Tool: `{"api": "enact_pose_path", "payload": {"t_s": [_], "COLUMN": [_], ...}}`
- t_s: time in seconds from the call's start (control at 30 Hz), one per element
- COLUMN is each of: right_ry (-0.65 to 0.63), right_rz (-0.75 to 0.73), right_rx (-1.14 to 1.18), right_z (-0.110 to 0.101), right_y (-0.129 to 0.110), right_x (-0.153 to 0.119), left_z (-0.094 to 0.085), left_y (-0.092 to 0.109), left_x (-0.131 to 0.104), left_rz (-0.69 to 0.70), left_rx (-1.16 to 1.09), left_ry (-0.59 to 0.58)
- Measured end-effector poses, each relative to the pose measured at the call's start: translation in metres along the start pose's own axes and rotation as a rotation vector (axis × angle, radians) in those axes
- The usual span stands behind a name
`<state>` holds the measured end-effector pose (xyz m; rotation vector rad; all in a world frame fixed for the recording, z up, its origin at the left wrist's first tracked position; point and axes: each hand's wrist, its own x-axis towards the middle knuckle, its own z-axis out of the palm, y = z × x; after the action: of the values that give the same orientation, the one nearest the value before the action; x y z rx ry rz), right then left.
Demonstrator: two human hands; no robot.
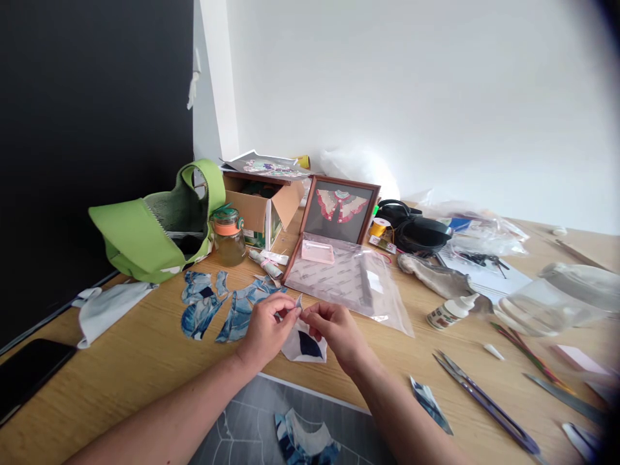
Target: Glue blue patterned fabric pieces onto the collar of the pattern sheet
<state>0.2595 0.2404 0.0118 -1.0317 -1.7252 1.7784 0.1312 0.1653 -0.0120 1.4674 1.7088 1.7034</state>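
Note:
My left hand (269, 328) and my right hand (335, 332) meet over the middle of the table. Both are closed in a pinch on a small pale fabric piece (299, 302), whose tip sticks up between the fingertips. Just below them is a white cloth piece with a navy patch (310, 345), partly covered by my fingers; whether it joins the pinched piece I cannot tell. Left of my hands lie blue patterned fabric pieces (237, 316). Nearer me, a curved blue and white fabric piece (307, 439) rests on a dark sheet with pale lines (242, 420).
Behind my hands stand a framed collar picture (341, 210), a jar (229, 242), a cardboard box (261, 210) and a green bag (145, 232). To the right are a glue bottle (451, 311) and purple-handled scissors (489, 403). A phone (33, 374) lies left.

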Motion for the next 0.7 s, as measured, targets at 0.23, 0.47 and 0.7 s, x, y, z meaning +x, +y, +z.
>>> {"api": "enact_pose_path", "payload": {"t_s": [0.23, 0.47, 0.7], "right_ry": [-0.007, -0.001, -0.014], "right_rz": [-0.037, -0.041, -0.028], "right_rx": [-0.063, -0.058, -0.015], "right_z": [0.0000, -0.0006, -0.0003], "right_y": [0.0049, 0.0059, 0.0047], "right_x": [0.0021, 0.0024, 0.0019], "left_z": [-0.0003, 0.0005, -0.0008], "left_y": [0.0059, 0.0064, 0.0066], "left_x": [0.0027, 0.0044, 0.0056], "left_rz": [-0.393, -0.570, -0.603], "left_rx": [-0.161, -0.289, -0.356], "left_ry": [-0.093, -0.100, -0.143]}}
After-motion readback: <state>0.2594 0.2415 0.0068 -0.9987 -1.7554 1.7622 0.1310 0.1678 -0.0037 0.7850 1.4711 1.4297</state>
